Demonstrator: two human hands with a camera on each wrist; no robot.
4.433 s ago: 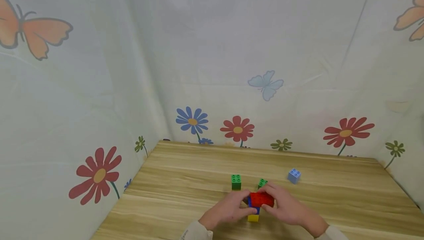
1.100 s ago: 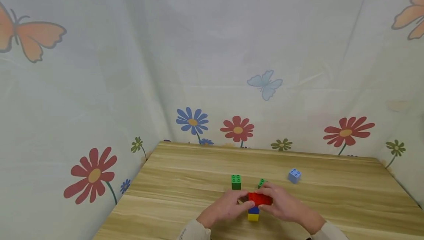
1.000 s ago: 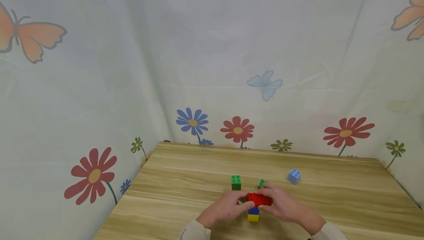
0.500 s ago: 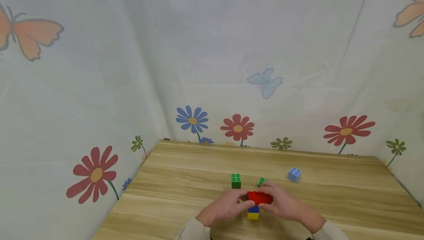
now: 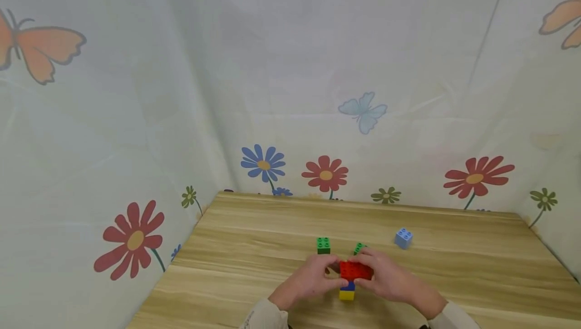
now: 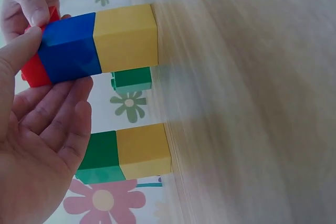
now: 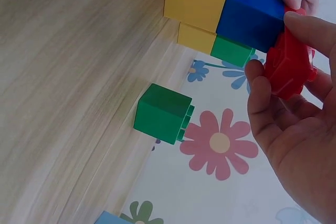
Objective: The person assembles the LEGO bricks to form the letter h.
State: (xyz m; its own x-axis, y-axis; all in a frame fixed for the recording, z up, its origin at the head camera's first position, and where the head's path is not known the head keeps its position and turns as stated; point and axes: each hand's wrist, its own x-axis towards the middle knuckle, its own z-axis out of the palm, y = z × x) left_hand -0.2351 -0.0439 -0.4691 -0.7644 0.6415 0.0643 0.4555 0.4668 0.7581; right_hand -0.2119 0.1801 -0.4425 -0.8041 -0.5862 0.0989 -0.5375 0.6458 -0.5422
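Left hand [image 5: 312,278] + right hand [image 5: 386,277]: pinching red brick [image 5: 351,270] | blue brick [image 6: 72,46] beneath: top hidden

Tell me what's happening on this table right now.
A person's left hand and right hand are holding a red brick on a blue brick, which sits on a yellow brick. The red brick sticks out past the blue one to the right. Behind them stand a green brick on another yellow brick, a lone green brick, and a light blue brick farther right.

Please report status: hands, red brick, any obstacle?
Left hand, right hand both gripping red brick. Red brick atop blue brick, yellow brick lowest. No obstacle visible.
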